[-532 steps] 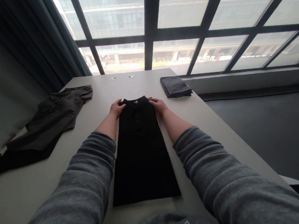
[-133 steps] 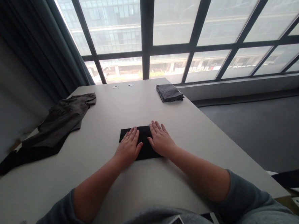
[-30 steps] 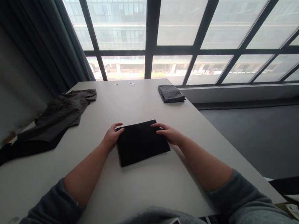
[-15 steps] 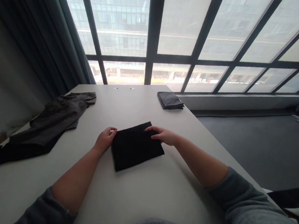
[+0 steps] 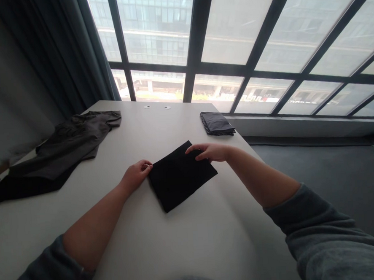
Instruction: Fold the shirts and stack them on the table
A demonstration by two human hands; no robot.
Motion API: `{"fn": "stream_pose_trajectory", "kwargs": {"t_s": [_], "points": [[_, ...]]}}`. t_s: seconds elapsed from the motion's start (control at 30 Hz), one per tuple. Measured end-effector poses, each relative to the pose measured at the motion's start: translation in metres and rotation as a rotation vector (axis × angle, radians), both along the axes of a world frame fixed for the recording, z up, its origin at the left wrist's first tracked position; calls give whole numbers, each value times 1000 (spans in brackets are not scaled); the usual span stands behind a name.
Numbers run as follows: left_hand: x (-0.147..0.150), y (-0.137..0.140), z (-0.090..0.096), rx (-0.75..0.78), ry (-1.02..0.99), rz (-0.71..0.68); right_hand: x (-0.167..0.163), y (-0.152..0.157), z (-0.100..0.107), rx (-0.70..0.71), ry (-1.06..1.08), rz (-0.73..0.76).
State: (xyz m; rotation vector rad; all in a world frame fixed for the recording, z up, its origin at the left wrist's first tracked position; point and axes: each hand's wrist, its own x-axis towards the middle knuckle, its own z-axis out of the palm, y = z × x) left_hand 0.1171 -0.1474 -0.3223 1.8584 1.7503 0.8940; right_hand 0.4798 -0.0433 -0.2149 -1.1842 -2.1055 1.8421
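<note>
Folded black garment [image 5: 181,178], askew over white worktop [image 5: 199,245], left hand [image 5: 137,175] pinching its left corner between fingers, right hand [image 5: 213,152] across right edge, can't tell whether those fingers grip.

Folded cloth [image 5: 180,177]: seen as plain black | folded stack [image 5: 218,122]: grey on top, edged with dark-and-white stripes | rumpled garment [image 5: 76,138]: dark grey-brown | desk [image 5: 193,241]: off-white | curtain [image 5: 64,50]: dark blue-grey | window frame [image 5: 194,67]: near-black | floor [image 5: 322,178]: grey | sleeves [image 5: 332,236]: mottled grey noted
</note>
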Motion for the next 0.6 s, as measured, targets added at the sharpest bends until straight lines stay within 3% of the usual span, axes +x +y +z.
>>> {"fn": "stream_pose_trajectory", "kwargs": {"t_s": [0.17,0.33,0.5,0.6], "points": [[1,1,-2,18,58,-44,-5,20,30,41,-114,98],[0,2,-6,60,59,-7,-9,49,75,153,-218,129],[-1,3,-7,60,85,-24,-4,94,115,296,-180,-19],[0,2,-6,53,79,-25,9,132,127,421,-29,-191]]}}
